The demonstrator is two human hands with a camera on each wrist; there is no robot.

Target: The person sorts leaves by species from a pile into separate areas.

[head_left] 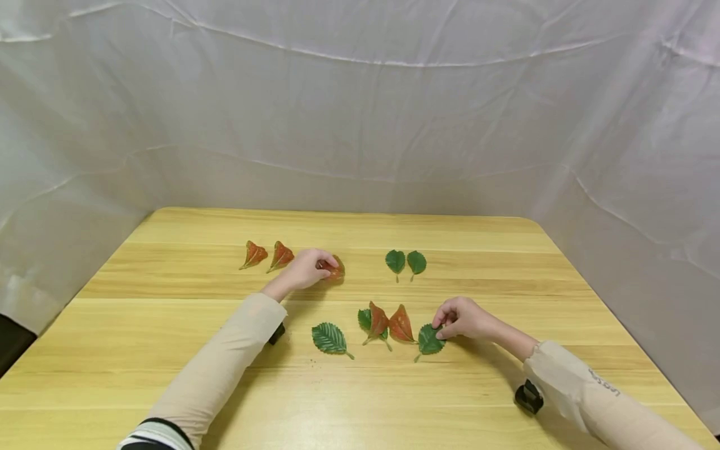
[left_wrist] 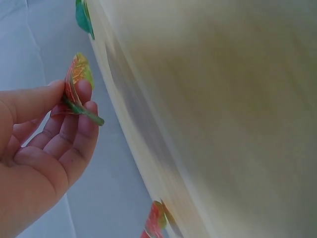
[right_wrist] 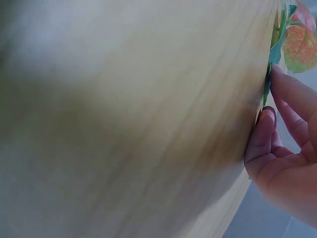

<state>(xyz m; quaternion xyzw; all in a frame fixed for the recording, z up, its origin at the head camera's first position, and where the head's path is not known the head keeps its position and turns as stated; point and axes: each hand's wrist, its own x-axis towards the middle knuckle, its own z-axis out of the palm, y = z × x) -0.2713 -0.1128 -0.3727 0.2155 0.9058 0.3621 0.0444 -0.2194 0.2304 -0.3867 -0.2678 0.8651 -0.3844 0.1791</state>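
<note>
Between thumb and fingers, my left hand [head_left: 306, 267] pinches a red leaf [head_left: 336, 270] at the back of the table; its green stem shows in the left wrist view, along with the hand [left_wrist: 49, 129]. Two more red leaves [head_left: 255, 254] [head_left: 282, 255] lie to the left of it. At the front right, my right hand [head_left: 464, 317] pinches the edge of a green leaf [head_left: 430, 340] at table level. Beside that leaf lies a red leaf [head_left: 400, 324], and another red leaf [head_left: 378, 320] overlaps a green leaf [head_left: 364, 319].
A separate green leaf [head_left: 329, 338] lies at the front, left of the overlapping ones. Two green leaves [head_left: 395, 260] [head_left: 417, 262] lie side by side at the back right. Pale cloth [head_left: 360, 125] hangs behind and beside the wooden table [head_left: 360, 400].
</note>
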